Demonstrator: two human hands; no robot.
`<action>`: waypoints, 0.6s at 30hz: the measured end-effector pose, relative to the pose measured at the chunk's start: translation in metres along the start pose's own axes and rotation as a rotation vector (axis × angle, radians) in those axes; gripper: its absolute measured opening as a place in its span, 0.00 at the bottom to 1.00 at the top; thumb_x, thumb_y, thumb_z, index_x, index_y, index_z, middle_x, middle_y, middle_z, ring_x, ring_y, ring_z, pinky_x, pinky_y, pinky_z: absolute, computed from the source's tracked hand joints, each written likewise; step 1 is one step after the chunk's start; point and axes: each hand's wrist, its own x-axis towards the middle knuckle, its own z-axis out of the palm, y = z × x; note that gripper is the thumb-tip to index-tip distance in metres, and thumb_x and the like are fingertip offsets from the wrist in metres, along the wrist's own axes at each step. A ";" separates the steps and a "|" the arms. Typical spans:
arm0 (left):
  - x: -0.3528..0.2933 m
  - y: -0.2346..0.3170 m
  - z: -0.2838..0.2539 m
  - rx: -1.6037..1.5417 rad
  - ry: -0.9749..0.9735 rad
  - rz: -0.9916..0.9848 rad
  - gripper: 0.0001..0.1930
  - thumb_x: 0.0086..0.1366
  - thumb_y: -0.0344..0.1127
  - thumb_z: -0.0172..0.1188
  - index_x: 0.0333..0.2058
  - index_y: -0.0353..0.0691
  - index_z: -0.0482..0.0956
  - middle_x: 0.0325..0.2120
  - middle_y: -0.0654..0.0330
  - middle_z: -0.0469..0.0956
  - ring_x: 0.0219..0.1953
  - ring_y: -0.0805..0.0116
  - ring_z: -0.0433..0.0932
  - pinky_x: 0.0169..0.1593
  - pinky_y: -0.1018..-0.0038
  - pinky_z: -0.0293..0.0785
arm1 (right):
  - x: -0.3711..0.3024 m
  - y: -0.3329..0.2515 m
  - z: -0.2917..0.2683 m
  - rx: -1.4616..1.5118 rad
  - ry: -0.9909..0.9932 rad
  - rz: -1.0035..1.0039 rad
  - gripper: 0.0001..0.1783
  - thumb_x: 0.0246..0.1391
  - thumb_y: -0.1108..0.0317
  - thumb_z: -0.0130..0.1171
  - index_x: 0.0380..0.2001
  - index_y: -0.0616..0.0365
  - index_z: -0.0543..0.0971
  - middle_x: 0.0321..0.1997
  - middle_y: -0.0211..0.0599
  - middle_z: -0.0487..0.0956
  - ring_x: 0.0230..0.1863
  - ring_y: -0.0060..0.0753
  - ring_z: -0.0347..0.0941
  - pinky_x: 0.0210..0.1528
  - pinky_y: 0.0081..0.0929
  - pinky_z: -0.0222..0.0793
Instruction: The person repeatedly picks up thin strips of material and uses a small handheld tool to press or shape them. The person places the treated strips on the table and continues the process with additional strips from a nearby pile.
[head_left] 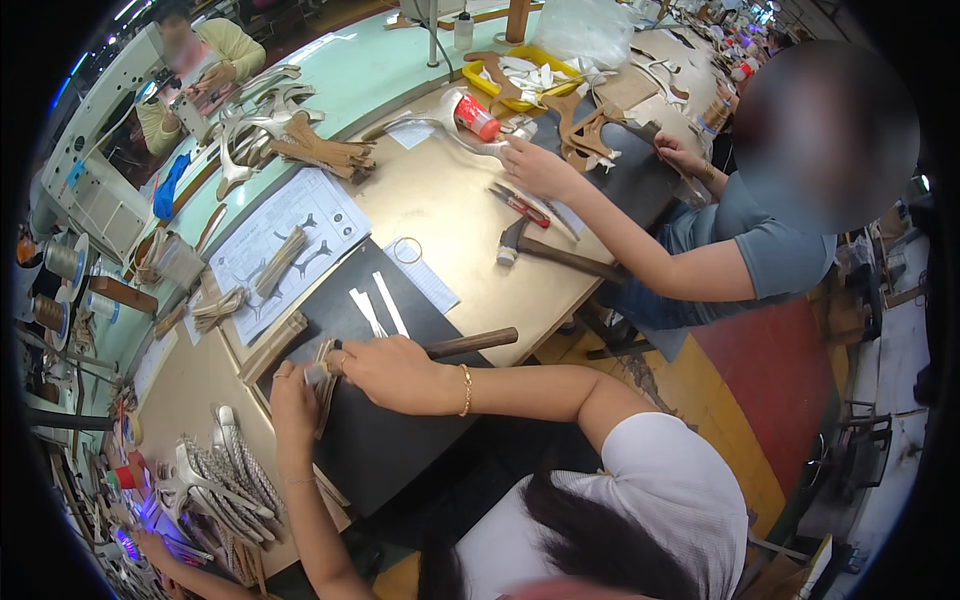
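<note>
Over a black mat (390,445), my two hands meet around a small bundle of tan strips (325,400). My left hand (293,400) is closed on the bundle's left side. From the right, my right hand (395,375) pinches it near the top, with bent fingers. A small pale piece (317,374) shows between the fingertips; its kind I cannot make out. A dark wooden handle (475,343) sticks out from behind my right hand, its other end hidden. More tan strips (275,347) lie beyond my left hand, and white strips (390,303) lie on the mat.
A printed pattern sheet (335,205) with strip bundles lies beyond the mat. Braided straps (225,470) pile up at left. At right a co-worker's arm (650,250) reaches over a hammer (550,253) and a red cutter (525,207). A yellow tray (510,95) stands farther back.
</note>
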 end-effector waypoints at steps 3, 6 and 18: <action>-0.008 0.005 0.001 0.035 0.025 0.034 0.06 0.65 0.27 0.61 0.40 0.34 0.81 0.35 0.48 0.75 0.42 0.44 0.76 0.45 0.56 0.72 | 0.002 -0.002 0.011 -0.010 0.067 0.033 0.20 0.63 0.67 0.58 0.58 0.55 0.75 0.42 0.42 0.80 0.38 0.50 0.82 0.37 0.44 0.77; -0.010 0.006 0.002 0.055 0.073 0.046 0.05 0.65 0.28 0.62 0.38 0.34 0.81 0.35 0.49 0.75 0.42 0.44 0.76 0.46 0.56 0.72 | 0.002 -0.003 0.020 0.037 0.056 0.075 0.23 0.64 0.67 0.57 0.61 0.52 0.73 0.43 0.44 0.80 0.38 0.53 0.81 0.38 0.47 0.78; -0.007 0.013 -0.002 -0.020 0.019 -0.058 0.08 0.65 0.33 0.65 0.39 0.36 0.86 0.34 0.52 0.78 0.39 0.50 0.79 0.45 0.59 0.76 | -0.001 0.004 0.003 0.019 0.001 0.199 0.23 0.67 0.65 0.56 0.64 0.54 0.74 0.39 0.43 0.80 0.35 0.53 0.80 0.38 0.46 0.78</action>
